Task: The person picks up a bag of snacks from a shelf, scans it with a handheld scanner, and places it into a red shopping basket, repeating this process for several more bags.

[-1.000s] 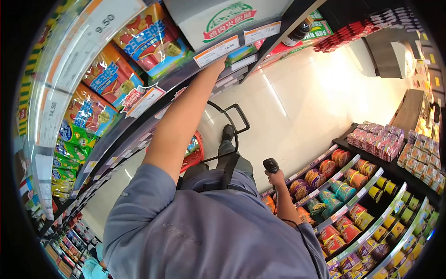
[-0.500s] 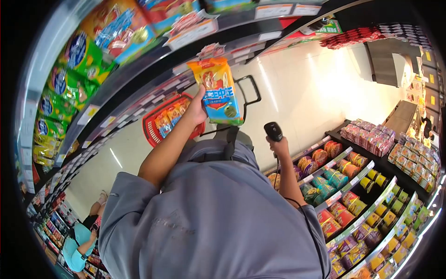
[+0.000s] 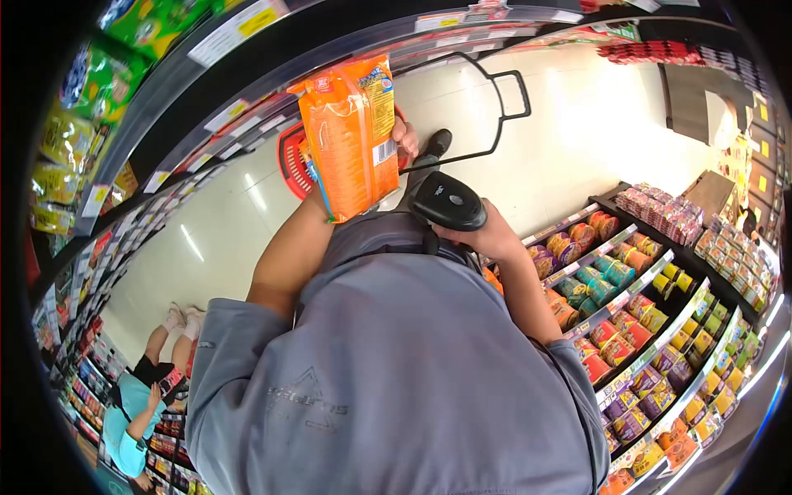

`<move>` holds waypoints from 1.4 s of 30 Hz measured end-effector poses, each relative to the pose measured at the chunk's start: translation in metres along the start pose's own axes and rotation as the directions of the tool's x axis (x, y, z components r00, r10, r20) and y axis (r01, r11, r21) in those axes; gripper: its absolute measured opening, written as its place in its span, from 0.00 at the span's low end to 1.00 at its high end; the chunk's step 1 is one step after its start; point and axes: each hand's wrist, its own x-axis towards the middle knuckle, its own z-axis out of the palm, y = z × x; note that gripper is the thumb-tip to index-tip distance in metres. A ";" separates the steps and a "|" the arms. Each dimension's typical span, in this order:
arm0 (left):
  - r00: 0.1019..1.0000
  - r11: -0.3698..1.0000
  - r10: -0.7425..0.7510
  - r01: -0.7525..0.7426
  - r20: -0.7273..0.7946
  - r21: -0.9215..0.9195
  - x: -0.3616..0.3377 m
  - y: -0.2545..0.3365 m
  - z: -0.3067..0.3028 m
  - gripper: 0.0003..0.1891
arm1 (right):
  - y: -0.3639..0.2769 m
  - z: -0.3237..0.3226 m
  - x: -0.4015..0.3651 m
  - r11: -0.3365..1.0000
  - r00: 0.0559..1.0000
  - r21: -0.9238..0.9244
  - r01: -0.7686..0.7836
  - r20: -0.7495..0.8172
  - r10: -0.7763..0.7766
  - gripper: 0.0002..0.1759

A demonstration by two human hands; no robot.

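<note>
An orange snack packet point(image 3: 345, 144) is upright in front of me, its printed back with a white barcode label facing me. My left hand point(image 3: 403, 137) grips it from behind; only the fingertips show past its right edge. In my right hand point(image 3: 490, 237) is a black handheld barcode scanner point(image 3: 448, 203), pointing left toward the packet's lower right side without touching it. A dark cable runs along my right forearm. Partly hidden behind the packet, a red shopping basket point(image 3: 292, 161) stands on the floor.
Shelves with green bags point(image 3: 124, 81) and price tags run along the left and top. A black tubular handle frame point(image 3: 500, 76) stands ahead. On the right, tiered shelves hold instant noodle cups point(image 3: 610, 271). A person in a turquoise shirt point(image 3: 132, 421) is at lower left.
The packet has turned from its blue-and-orange front to its orange back and come nearer. My right hand has lifted the scanner up and left toward it.
</note>
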 end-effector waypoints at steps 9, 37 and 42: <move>0.895 0.997 -0.016 0.048 -0.446 0.059 -0.103 0.025 -0.026 0.20 | 0.015 0.053 0.035 0.996 0.995 -0.005 0.094 -0.015 -0.094 0.12; 0.302 0.747 0.051 0.621 -0.952 0.237 -0.159 -0.074 -0.503 0.22 | 0.278 0.064 0.090 0.899 0.886 0.126 -0.419 -0.161 0.435 0.24; 0.303 0.198 0.329 0.904 -0.894 0.379 -0.176 -0.071 -0.493 0.18 | 0.268 0.062 0.088 0.913 0.897 0.052 -0.406 -0.168 0.408 0.22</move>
